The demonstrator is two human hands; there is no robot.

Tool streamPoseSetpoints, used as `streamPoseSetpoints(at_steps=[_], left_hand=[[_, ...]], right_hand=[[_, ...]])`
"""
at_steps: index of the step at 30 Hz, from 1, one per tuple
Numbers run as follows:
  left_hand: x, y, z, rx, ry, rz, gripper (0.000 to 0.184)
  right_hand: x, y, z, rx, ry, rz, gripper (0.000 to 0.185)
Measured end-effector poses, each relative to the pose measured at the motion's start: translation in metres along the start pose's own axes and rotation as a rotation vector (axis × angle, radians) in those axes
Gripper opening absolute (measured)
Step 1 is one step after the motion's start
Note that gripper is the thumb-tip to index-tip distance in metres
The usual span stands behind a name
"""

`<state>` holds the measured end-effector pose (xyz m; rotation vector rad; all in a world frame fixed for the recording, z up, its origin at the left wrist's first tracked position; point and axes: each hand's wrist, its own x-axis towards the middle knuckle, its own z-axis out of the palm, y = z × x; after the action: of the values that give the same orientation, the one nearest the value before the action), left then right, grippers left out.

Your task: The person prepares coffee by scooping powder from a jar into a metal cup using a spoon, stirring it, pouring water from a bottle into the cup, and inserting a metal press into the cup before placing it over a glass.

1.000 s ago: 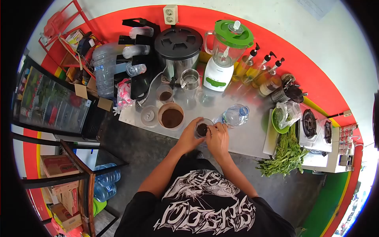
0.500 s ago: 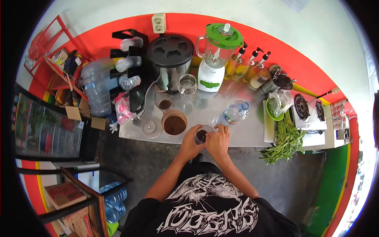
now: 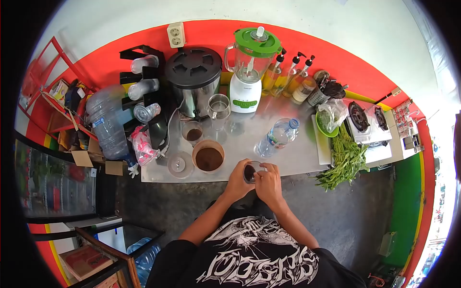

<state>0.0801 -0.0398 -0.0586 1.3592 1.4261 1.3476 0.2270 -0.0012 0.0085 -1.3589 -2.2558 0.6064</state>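
Observation:
A small clear cup (image 3: 250, 172) with dark brown contents is held at the table's front edge. My left hand (image 3: 236, 183) wraps round its left side. On the right, my right hand (image 3: 269, 185) has its fingers closed at the cup's rim; whether they pinch something small is hidden. Left of the hands stands an open tub (image 3: 209, 156) of brown powder, with a round clear lid (image 3: 179, 164) beside it. Behind the tub is a cup (image 3: 193, 132) holding brown powder. A clear plastic bottle (image 3: 278, 137) stands behind my right hand.
A metal mug (image 3: 219, 106), a lidded steel container (image 3: 194, 77) and a green-topped blender (image 3: 248, 72) stand at the back. Pump bottles (image 3: 288, 79) are right of the blender. Leafy greens (image 3: 342, 161) and a stove (image 3: 367, 122) are at the right.
The view has shifted, so the tabletop items appear further left. Both hands still hold the cup, which now looks more tilted.

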Motion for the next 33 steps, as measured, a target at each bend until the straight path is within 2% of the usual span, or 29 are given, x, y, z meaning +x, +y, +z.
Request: streamPoseSetpoints(at_steps=[4,6,9,12,15,18,21,23,25,27,28,30,33], left_hand=[[0.004,-0.007,-0.001,0.020,0.051,0.042,0.084],[0.003,-0.004,-0.003,-0.024,-0.036,0.033,0.084],[0.004,0.009,-0.006,0.056,-0.056,0.040,0.084],[0.004,0.002,-0.005,-0.022,-0.073,-0.002,0.084],[0.002,0.001,-0.002,0.022,-0.058,-0.033,0.083],[0.002,-0.001,-0.001,0.016,-0.049,0.001,0.084],[0.000,0.001,0.000,0.048,-0.017,0.005,0.083],[0.001,0.003,0.000,0.053,-0.043,0.014,0.083],[0.000,-0.001,0.004,-0.075,-0.022,-0.011,0.084],[0.001,-0.005,0.004,-0.070,-0.023,-0.032,0.084],[0.000,-0.006,0.004,-0.066,-0.017,-0.057,0.085],[-0.001,-0.010,0.006,-0.109,-0.030,-0.052,0.085],[-0.001,-0.014,0.008,-0.129,-0.049,-0.028,0.085]], right_hand=[[0.004,-0.001,-0.007,-0.015,0.105,-0.054,0.015],[0.002,0.001,-0.007,-0.014,0.005,-0.146,0.014],[0.006,0.001,-0.007,0.039,0.094,-0.174,0.015],[0.001,0.002,-0.007,-0.023,0.004,-0.186,0.014],[0.006,0.000,-0.012,0.074,0.062,-0.153,0.015],[0.004,0.003,-0.009,-0.012,0.004,-0.191,0.011],[0.007,0.004,-0.010,0.089,0.078,-0.178,0.015],[0.003,0.007,-0.003,0.032,0.036,-0.149,0.014],[0.003,0.003,-0.005,-0.024,-0.011,-0.123,0.014],[0.008,0.002,-0.012,0.174,0.011,-0.072,0.017],[0.008,0.003,-0.011,0.175,0.011,-0.072,0.017],[0.007,0.004,-0.010,-0.041,0.006,-0.167,0.013],[0.012,0.001,-0.007,0.081,0.063,-0.176,0.015]])
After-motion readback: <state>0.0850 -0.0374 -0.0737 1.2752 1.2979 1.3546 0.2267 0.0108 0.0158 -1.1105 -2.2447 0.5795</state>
